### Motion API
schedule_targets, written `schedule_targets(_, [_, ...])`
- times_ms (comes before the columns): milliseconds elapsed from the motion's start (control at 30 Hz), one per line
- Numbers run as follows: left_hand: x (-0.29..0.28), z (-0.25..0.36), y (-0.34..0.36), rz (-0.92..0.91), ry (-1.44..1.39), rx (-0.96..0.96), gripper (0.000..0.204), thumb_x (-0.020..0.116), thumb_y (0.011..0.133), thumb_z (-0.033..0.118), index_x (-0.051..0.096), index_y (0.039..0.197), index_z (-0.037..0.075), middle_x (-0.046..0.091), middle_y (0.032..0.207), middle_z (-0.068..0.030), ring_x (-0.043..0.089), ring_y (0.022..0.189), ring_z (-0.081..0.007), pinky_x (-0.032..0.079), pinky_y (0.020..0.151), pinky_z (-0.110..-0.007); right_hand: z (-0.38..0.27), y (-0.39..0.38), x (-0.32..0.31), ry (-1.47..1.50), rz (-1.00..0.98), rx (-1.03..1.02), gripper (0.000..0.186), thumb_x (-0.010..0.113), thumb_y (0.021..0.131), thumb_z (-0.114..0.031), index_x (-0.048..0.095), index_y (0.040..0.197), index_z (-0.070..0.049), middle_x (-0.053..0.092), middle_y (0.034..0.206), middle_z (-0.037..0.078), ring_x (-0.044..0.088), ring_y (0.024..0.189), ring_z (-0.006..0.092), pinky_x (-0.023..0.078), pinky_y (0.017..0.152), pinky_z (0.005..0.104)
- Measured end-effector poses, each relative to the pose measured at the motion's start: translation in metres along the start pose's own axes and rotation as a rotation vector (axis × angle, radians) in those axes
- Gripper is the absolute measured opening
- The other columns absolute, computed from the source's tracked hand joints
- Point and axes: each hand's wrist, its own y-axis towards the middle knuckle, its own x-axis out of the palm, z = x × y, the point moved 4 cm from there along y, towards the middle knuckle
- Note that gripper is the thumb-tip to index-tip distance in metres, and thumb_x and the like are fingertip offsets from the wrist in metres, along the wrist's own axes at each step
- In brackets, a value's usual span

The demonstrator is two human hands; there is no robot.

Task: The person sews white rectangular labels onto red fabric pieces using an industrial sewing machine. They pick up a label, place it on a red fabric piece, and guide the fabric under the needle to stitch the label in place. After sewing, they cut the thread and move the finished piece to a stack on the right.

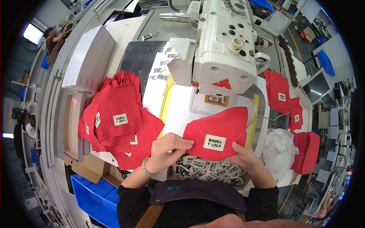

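Between both hands a red fabric panel [224, 123] with a stitched-on white label [214, 142] is held up in front of the sewing machine. My left hand [167, 149], a beaded bracelet on its wrist, pinches the panel's left edge. My right hand [244, 155] grips the lower right edge, thumb on top and the other fingers hidden underneath. Just below the panel, a box of loose white labels [207, 169] lies close to my body. The white sewing machine [224, 60] stands beyond, its metal sewing frame [216, 99] behind the panel's top edge.
At left, labelled red panels [110, 102] lie heaped beside a white box [89, 59]. More red pieces [279, 91] and a red stack [307, 152] sit at right, near a crumpled clear plastic bag [278, 152]. A blue crate [95, 197] is at lower left.
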Motion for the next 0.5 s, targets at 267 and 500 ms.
schedule_targets(267, [-0.084, 0.009, 0.016, 0.204, 0.414, -0.026, 0.025, 0.059, 0.072, -0.016, 0.069, 0.086, 0.003, 0.071, 0.090, -0.0089, 0.064, 0.082, -0.0216, 0.049, 0.073, -0.030, -0.015, -0.011, 0.019, -0.467, -0.157, 0.362, 0.074, 0.054, 0.096, -0.009, 0.010, 0.155, -0.009, 0.045, 0.145, 0.017, 0.067, 0.101, 0.0245, 0.055, 0.080, 0.0304])
schedule_targets(500, [-0.186, -0.002, -0.050, 0.502, 1.515, -0.483, 0.024, 0.061, 0.087, 0.006, 0.065, 0.111, 0.009, 0.066, 0.109, -0.0056, 0.060, 0.102, -0.0256, 0.042, 0.091, -0.039, -0.039, -0.051, 0.001, -0.810, 0.071, 0.307, 0.050, 0.058, 0.092, -0.007, 0.047, 0.140, -0.008, 0.067, 0.117, 0.011, 0.069, 0.086, 0.0153, 0.051, 0.071, 0.0227])
